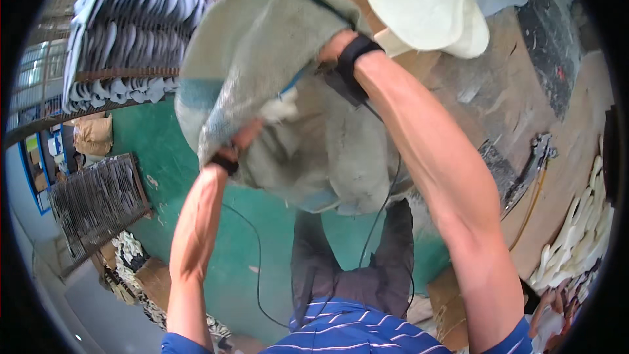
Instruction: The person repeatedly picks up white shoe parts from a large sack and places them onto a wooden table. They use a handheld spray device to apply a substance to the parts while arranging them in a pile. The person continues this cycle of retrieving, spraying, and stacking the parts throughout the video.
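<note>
A large grey-beige woven sack with teal bands hangs in front of me above the green floor, its cloth bunched and folded. My right hand is closed on its upper edge, with the fingertips hidden behind the fabric. Lower down on the left, my left hand grips the sack's side; motion blurs its fingers. Between the hands, a small white piece shows against the sack's folds, too blurred to name, next to a blue strip. Black bands circle both wrists.
Cream shaped pieces lie stacked on the brown worktable at upper right. Racks of grey pieces stand at left. A metal tool with a yellow hose lies at right, near piled cream pieces. Thin black cables hang before me.
</note>
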Demonstrator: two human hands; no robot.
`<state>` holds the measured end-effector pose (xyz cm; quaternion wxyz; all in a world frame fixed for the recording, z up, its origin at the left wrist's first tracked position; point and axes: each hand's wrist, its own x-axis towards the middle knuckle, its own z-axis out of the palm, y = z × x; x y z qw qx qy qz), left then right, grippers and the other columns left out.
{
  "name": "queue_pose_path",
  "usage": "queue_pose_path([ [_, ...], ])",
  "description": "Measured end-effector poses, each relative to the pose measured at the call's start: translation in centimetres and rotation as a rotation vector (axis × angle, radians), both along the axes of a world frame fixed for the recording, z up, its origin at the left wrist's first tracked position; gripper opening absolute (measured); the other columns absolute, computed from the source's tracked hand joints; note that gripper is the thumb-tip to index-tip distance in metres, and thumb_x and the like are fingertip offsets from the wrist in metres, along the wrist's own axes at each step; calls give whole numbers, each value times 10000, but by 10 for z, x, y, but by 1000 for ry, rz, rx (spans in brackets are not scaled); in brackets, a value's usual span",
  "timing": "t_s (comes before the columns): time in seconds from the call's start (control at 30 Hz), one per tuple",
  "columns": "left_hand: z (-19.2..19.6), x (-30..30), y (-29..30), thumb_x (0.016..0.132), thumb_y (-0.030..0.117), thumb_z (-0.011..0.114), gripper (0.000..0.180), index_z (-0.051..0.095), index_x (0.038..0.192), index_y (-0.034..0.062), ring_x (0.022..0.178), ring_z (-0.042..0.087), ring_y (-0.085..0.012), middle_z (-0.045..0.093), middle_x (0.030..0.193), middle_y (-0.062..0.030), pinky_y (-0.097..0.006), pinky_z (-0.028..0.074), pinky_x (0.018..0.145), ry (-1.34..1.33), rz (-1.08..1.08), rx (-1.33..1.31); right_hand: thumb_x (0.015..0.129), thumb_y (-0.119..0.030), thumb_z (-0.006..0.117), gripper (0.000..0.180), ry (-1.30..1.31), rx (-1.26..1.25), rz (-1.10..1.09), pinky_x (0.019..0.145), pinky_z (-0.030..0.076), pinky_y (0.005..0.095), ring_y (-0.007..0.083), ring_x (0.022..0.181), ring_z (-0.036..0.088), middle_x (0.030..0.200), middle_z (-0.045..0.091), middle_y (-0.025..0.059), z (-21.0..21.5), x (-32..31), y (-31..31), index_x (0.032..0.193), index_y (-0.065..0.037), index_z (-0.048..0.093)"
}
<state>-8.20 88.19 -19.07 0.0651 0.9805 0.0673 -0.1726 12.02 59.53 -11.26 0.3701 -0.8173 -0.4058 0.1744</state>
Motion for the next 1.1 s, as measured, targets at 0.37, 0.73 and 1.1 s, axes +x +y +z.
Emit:
queue_pose_path([
  [0.37, 186, -87, -316, 620, 274, 918, 808, 531, 1288, 35, 1057, 539, -386, 584, 1124, -163, -479, 446, 911, -388, 369, -416, 948, -332, 689, 650, 627, 390, -313, 1061, 462, 413, 354, 1253, 610, 1332, 616, 288, 99, -221, -206, 1434, 53, 493],
  [0.73, 268, -127, -423, 862, 204, 760, 515, 563, 1300, 19, 923, 555, -169, 564, 1056, -47, -334, 483, 837, -130, 306, -1086, 748, -266, 843, 579, 450, 219, -576, 828, 570, 384, 288, 930, 741, 1013, 741, 169, 208, -262, -322, 1209, -11, 605],
  [1.1, 290, -227, -485, 900, 285, 725, 420, 655, 1262, 82, 935, 614, -320, 597, 1011, -150, -405, 506, 848, -203, 57, -1095, 760, -265, 881, 613, 310, 311, -588, 805, 570, 357, 201, 910, 718, 1011, 740, 140, 246, -383, -403, 1237, 12, 614],
])
